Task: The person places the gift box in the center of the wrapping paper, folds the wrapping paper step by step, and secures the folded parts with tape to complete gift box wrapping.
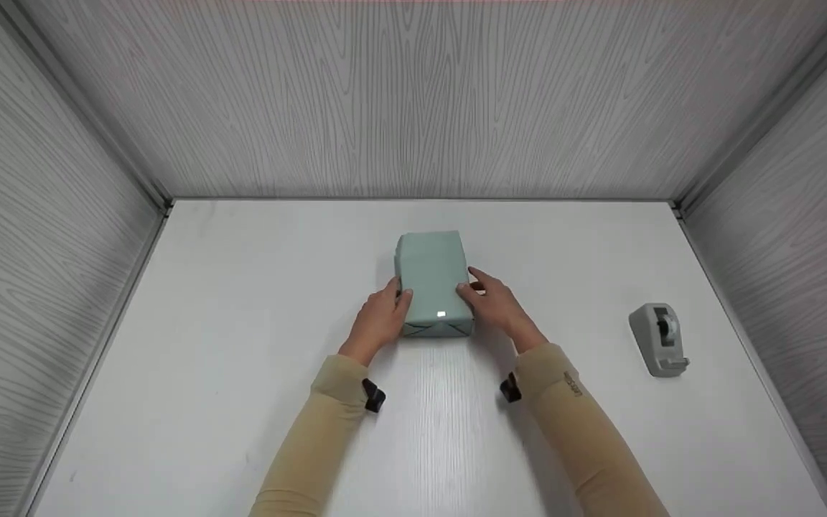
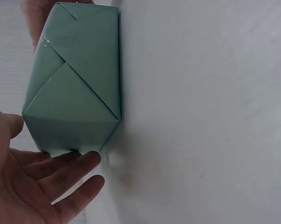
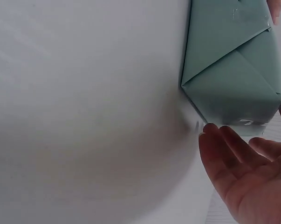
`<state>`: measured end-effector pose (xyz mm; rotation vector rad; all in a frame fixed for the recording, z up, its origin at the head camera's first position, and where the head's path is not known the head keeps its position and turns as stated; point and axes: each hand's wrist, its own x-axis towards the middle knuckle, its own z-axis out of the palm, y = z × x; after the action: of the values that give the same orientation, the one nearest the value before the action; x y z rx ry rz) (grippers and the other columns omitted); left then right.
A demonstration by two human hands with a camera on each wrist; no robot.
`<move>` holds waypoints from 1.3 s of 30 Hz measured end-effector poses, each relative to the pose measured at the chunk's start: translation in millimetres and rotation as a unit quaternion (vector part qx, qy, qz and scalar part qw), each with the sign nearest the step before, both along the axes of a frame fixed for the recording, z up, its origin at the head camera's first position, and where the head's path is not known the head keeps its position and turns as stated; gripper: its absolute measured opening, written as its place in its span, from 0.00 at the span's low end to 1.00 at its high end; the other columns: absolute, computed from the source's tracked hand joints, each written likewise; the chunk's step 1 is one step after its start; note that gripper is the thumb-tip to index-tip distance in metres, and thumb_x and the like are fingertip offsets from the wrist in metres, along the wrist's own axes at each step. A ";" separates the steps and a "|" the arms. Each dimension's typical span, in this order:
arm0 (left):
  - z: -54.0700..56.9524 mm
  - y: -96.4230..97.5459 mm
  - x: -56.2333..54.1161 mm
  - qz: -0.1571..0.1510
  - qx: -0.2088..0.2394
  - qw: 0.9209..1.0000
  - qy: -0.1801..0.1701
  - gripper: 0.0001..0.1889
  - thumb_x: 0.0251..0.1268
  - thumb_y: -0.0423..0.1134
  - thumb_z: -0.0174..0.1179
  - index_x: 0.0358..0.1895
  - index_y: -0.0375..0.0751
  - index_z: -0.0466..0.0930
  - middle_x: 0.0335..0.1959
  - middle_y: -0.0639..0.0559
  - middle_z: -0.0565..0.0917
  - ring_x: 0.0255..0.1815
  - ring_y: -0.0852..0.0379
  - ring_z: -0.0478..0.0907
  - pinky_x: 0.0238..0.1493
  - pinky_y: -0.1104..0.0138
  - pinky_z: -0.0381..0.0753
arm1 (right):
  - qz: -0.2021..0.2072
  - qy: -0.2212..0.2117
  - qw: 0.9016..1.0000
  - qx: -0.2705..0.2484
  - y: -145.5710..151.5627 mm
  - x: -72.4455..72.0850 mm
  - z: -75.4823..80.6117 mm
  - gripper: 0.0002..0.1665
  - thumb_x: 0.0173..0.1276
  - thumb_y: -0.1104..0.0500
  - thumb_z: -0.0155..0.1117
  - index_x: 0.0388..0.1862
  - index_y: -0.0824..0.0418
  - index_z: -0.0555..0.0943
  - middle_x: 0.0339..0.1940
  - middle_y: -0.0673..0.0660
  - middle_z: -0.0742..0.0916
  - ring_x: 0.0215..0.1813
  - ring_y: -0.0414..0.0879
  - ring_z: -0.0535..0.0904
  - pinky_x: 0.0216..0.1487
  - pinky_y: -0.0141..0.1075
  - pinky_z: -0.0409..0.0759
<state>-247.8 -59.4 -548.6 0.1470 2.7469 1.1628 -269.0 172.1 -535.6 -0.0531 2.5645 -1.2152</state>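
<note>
A box wrapped in pale green paper (image 1: 431,269) sits on the white table, its folded end turned toward me. My left hand (image 1: 379,316) holds its left side, thumb at the top edge and fingers along the side. On the opposite side, my right hand (image 1: 496,305) holds it with the thumb on the top edge. Diagonal paper folds cross the end of the wrapped box (image 2: 84,60) in the left wrist view. Small shiny patches like clear tape show on the wrapped box (image 3: 229,60) in the right wrist view.
A grey tape dispenser (image 1: 657,341) with a roll in it stands at the right of the table (image 1: 241,323). Grey wood-grain panels (image 1: 413,100) enclose the table at the back, left and right.
</note>
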 end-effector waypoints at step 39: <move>13.4 -5.9 56.3 -0.024 0.120 0.983 0.139 0.32 0.65 0.35 0.64 0.69 0.34 0.62 0.58 0.43 0.75 0.57 0.48 0.77 0.54 0.56 0.77 | 0.065 0.239 0.968 -0.032 22.7 69.5 11.5 0.32 0.67 0.61 0.68 0.68 0.64 0.70 0.61 0.59 0.78 0.59 0.54 0.78 0.55 0.52 0.77</move>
<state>-191.5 -65.3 -535.2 0.4310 2.8000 1.5660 -199.5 194.8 -524.1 -0.5871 2.8575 -1.3690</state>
